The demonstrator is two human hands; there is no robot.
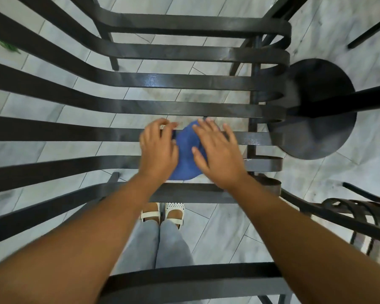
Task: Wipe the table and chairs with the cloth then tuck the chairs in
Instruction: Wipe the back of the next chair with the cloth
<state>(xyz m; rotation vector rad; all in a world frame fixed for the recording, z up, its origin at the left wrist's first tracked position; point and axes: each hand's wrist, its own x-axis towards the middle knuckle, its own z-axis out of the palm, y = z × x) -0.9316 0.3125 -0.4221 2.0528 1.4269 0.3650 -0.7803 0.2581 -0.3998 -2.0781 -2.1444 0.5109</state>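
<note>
left hand (158, 148): palm down on the slats, fingers curled over the 9 o'clock edge of the cloth, gripping it; forearm runs in from 7 o'clock.
right hand (217, 150): flat, fingers spread and loose, pressing the cloth from 3 o'clock; no clench; forearm comes in from 5 o'clock.
blue cloth (188, 148): bunched on the chair seat (119, 106), between both hands, frame centre, across two slats.
cloth axis: long axis roughly 12 to 6 o'clock; rounded lower end points at 6 o'clock.
slats: run 9 to 3 o'clock, curled ends at 3 o'clock.
hidden: both cloth sides covered by hands; true outline unclear; motion blur on fingertips.
cut off: chair back at 9 o'clock leaves frame; second chair (360, 216) at 4 o'clock partly out.
table base (316, 106): dark round disc at 2 o'clock, tabletop not visible.
feet (162, 212): white sandals seen through slats at 6 o'clock.
</note>
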